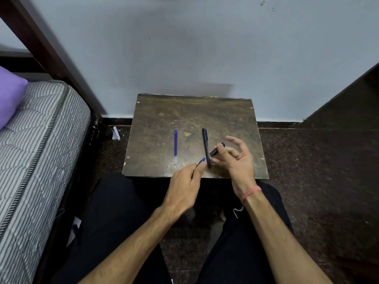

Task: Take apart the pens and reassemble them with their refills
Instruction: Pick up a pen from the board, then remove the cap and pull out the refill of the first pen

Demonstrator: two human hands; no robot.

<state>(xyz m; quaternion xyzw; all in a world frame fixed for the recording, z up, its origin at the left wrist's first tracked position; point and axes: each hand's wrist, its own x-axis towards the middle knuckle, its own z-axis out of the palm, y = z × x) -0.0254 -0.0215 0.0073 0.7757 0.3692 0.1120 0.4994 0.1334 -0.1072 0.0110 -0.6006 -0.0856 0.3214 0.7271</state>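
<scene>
A blue refill (175,146) lies lengthwise on the worn wooden stool top (184,111), left of centre. A whole black pen (206,147) lies to its right. My right hand (235,158) pinches a short black pen barrel (217,150) with a blue end, held tilted just above the stool, its other fingers spread. My left hand (184,185) grips a small dark pen piece with a blue tip (202,160), close to the lying pen's near end. The two held parts are apart.
The stool stands against a pale wall. A striped mattress (41,150) with a purple pillow (10,95) is at the left, a dark speckled floor all round. My knees in black trousers flank the stool's near edge.
</scene>
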